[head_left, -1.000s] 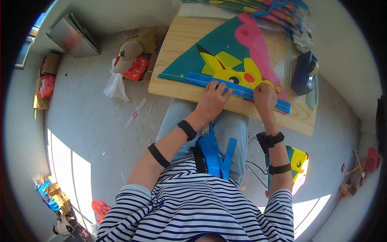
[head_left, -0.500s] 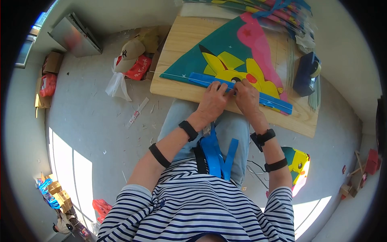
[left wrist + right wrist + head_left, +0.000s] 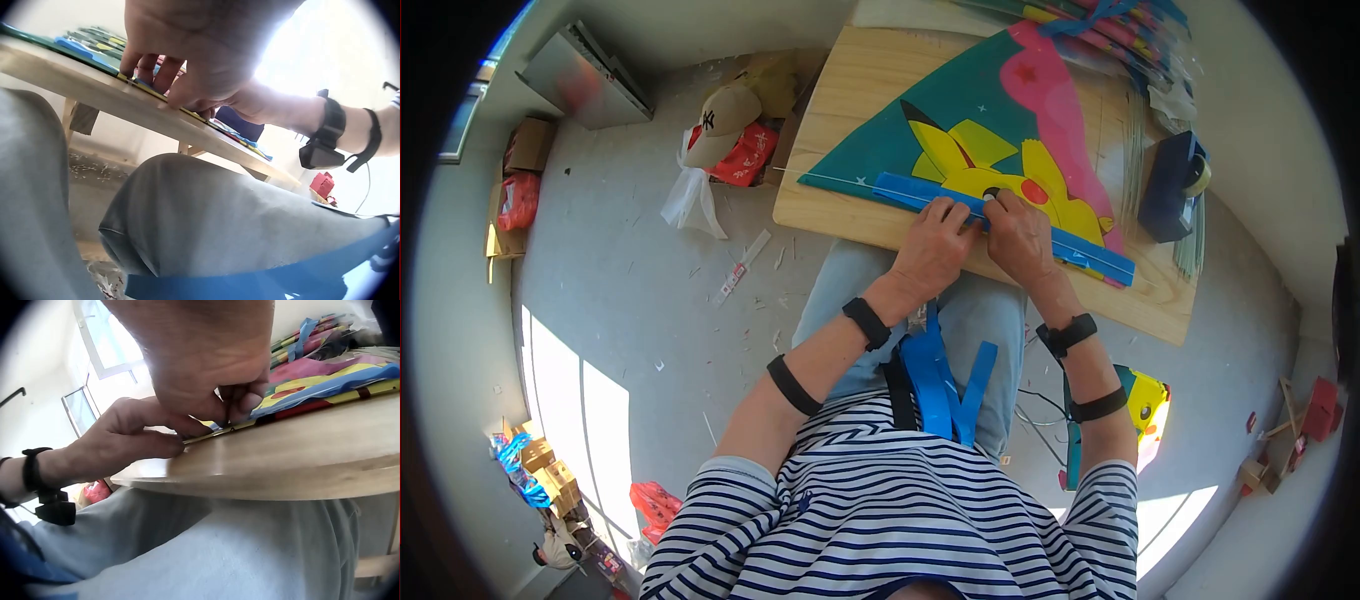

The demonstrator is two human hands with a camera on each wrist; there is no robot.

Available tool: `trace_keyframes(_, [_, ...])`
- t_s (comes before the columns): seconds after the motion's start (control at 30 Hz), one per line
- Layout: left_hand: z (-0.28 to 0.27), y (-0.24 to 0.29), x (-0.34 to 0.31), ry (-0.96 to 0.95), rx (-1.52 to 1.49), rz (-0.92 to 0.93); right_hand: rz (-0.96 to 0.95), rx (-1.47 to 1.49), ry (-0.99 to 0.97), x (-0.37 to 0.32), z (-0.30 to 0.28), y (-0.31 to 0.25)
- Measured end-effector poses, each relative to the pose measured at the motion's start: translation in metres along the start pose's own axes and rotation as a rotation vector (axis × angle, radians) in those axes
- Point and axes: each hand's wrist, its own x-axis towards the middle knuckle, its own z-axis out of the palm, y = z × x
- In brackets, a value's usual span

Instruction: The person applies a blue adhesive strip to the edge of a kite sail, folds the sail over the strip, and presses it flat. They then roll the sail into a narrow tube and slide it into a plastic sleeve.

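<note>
Printed sheet [image 3: 880,145] | head: cartoon face [image 3: 965,180] | left wrist: near edge [image 3: 94,64], table leg [image 3: 68,115]

At the upper centre of the head view, the triangular sheet [image 3: 890,150] is showing deep green dotted with pale stars, while a pink area is running down its right side. Its printed cartoon character is wearing bright yellow, with a black ear tip and a red cheek. Along the lower edge, the strip [image 3: 1090,254] is showing vivid blue. The tabletop [image 3: 870,75] is displaying pale wood grain. At the lower centre, the shirt [image 3: 900,520] is carrying navy stripes on white, and the trousers [image 3: 835,300] are showing faded light blue. Toward the upper left, the cap [image 3: 730,108] is showing beige with dark lettering.
</note>
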Motion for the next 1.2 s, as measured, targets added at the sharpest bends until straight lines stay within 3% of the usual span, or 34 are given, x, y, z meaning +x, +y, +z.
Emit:
trace_keyframes(0.3, [-0.002,0.001,0.000,-0.016,0.023,-0.004,-0.145,-0.031,-0.018,-0.004,-0.007,0.014])
trace_keyframes(0.73, [-0.006,0.001,0.002,-0.029,0.050,0.034,-0.044,-0.048,-0.018,-0.040,-0.031,0.044])
trace_keyframes(0.87, [-0.005,0.001,0.002,-0.025,0.044,0.030,0.068,-0.081,0.005,-0.047,-0.044,0.054])
trace_keyframes(0.93, [-0.005,0.000,0.002,-0.027,0.048,0.035,0.122,-0.083,0.010,-0.041,-0.048,0.045])
trace_keyframes(1.0, [-0.004,0.001,0.002,-0.031,0.054,0.038,0.092,0.037,0.088,-0.023,-0.042,0.023])
trace_keyframes(1.2, [-0.003,-0.001,0.004,-0.004,0.029,0.051,0.009,0.036,0.077,-0.010,-0.003,0.008])
